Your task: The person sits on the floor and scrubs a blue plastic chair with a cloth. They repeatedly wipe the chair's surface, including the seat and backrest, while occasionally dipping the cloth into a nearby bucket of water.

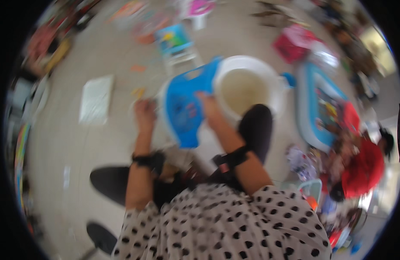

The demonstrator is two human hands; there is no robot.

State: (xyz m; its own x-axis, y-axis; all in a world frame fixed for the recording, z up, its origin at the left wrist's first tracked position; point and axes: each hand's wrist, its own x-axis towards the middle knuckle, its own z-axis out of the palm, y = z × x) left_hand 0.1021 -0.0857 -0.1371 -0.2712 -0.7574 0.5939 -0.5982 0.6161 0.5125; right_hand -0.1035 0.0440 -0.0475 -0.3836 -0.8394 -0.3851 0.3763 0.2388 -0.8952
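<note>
A blue plastic piece [187, 100] with cut-outs and a printed pattern lies before me, with a white part along its left edge. My right hand [209, 105] grips its right side. Just left of that white edge is my left hand [145, 112], its fingers curled; blur hides whether anything is in them. Close beyond my right hand stands a round white tub [275, 76] holding cloudy, yellowish liquid [245, 89]. The tub's near rim is partly behind my dark-clad knee [256, 130].
A blue-and-white inflatable pool [306, 107] with mixed items stands right, beside a person in red [365, 169]. A small chair [175, 42] with a printed back is ahead. A white flat package [96, 99] lies left on the tiled floor. Pink containers [291, 42] sit far right.
</note>
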